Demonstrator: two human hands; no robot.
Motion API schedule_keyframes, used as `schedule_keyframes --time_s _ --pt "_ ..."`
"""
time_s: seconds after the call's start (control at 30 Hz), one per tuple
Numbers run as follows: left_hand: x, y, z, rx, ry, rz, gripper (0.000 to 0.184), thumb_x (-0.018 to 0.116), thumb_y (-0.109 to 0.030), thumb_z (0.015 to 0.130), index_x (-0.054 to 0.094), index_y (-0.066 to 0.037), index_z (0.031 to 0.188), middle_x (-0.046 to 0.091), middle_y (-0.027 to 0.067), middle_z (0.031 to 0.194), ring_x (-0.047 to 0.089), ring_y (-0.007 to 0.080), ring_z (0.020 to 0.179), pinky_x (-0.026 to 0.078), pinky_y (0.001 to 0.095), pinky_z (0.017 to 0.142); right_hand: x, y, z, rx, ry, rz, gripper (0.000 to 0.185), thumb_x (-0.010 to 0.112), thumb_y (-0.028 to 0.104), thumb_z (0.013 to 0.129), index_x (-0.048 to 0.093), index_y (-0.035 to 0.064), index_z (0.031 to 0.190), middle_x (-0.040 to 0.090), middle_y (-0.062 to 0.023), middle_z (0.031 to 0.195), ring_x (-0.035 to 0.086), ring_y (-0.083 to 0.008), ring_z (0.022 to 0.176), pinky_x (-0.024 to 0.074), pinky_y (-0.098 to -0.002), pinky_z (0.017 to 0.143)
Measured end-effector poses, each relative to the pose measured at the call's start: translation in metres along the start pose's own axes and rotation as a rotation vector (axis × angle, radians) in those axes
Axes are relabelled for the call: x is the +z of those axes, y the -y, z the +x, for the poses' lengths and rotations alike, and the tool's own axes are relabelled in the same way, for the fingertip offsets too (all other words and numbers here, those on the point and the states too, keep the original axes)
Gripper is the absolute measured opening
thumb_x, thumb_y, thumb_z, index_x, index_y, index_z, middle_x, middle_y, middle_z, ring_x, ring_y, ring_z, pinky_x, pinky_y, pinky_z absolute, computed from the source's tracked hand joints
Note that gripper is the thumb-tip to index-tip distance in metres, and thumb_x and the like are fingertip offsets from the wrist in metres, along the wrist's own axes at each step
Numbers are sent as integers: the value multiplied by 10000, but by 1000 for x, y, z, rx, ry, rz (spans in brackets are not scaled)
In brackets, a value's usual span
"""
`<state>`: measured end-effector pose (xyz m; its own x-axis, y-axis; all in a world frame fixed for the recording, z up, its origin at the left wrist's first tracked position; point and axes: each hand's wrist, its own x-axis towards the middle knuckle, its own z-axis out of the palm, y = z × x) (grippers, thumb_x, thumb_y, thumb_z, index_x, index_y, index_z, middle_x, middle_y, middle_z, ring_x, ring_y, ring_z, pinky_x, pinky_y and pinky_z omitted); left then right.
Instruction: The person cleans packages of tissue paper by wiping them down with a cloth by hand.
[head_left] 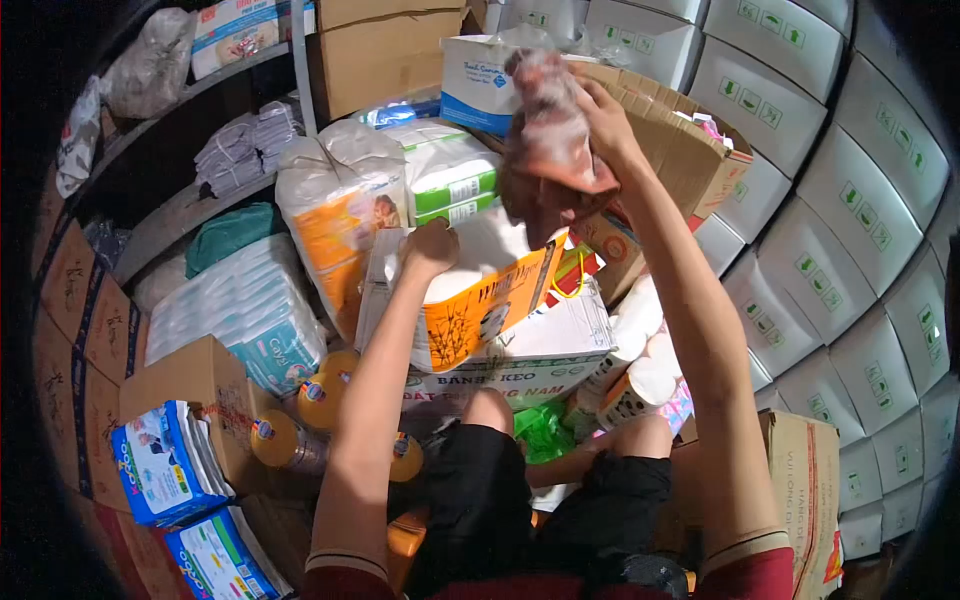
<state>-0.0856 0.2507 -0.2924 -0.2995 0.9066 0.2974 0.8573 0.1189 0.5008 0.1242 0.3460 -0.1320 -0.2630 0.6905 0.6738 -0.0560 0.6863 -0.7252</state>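
My right hand (pixel 605 118) is raised at the upper middle, its fingers closed on a crumpled brown and pinkish cloth (pixel 552 140), smeared by motion. Below the cloth, an orange-and-white package (pixel 480 318) with a bamboo and panda print rests tilted on a white carton (pixel 540 350). My left hand (pixel 432 248) is closed at the package's upper left corner and appears to grip it; the fingertips are hidden. Behind the package's right end, a red item with a yellow cord (pixel 572 275) shows in part.
White cartons (pixel 790 200) are stacked along the right side. Wrapped packs (pixel 345 225) stand behind my left hand, with a grey shelf (pixel 185 110) beyond. Jars with yellow lids (pixel 275 438) and blue packs (pixel 165 465) sit at lower left. White rolls (pixel 648 382) lie near my knee.
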Motion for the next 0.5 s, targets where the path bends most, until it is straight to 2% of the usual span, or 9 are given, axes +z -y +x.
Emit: schedule_keyframes --time_s 0.03,0.07,0.1,0.17,0.23,0.27,0.3,0.4,0.5 --pt "4 3 2 4 17 8 309 450 -285 833 647 -59 907 630 207 998 610 385 915 480 455 797 7 6 4 63 87 322 390 625 271 840 553 -2 1110 637 -127 952 593 -144 794 509 -286 681" --pt "8 7 4 6 32 17 304 451 -279 830 647 -57 901 631 209 997 610 383 917 481 454 798 11 2 8 150 180 251 306 576 225 890 560 12 1109 631 -112 971 594 -119 804 505 -236 672" --pt "2 4 2 6 46 26 300 453 -273 828 648 -55 895 631 211 995 611 381 919 481 452 799 25 7 -4 136 182 141 401 641 243 826 542 6 1133 642 -144 942 614 -164 814 510 -281 695" --pt "-1 6 2 16 116 43 302 459 -240 814 650 -29 916 627 222 1006 594 372 977 463 442 845 50 -43 -17 -119 233 -316 503 656 300 771 517 84 1205 596 -203 1058 611 -284 893 509 -391 751" --pt "10 11 5 4 52 17 310 461 -226 807 649 -15 935 624 226 1015 586 369 999 453 438 865 76 -58 -63 -58 494 -1040 524 610 290 783 473 121 1260 587 -181 1100 605 -331 943 500 -430 800" --pt "-19 -17 -12 -151 92 13 325 464 -209 797 644 -2 971 621 227 1025 582 380 1004 447 437 877 86 -68 -97 -185 401 -1155 505 599 341 774 497 168 1238 548 -176 1159 572 -357 992 475 -456 840" --pt "-19 -15 -10 -153 94 15 326 461 -206 797 644 0 971 620 229 1025 580 383 1006 444 440 879 92 -70 -116 -314 303 -1267 489 588 391 765 522 216 1217 510 -171 1219 539 -384 1040 449 -483 881" --pt "-17 -15 -9 -145 113 8 321 445 -186 797 651 5 951 615 243 1025 576 401 1002 437 460 883 84 -79 -104 -80 449 -1090 484 546 434 771 515 266 1224 460 -118 1242 468 -366 1113 387 -536 916" --pt "-19 -18 -8 -163 141 -6 310 440 -176 797 655 5 928 611 256 1022 583 405 984 440 472 873 77 -89 -91 63 424 -1029 467 552 430 769 533 251 1200 474 -109 1207 474 -361 1104 383 -551 905"
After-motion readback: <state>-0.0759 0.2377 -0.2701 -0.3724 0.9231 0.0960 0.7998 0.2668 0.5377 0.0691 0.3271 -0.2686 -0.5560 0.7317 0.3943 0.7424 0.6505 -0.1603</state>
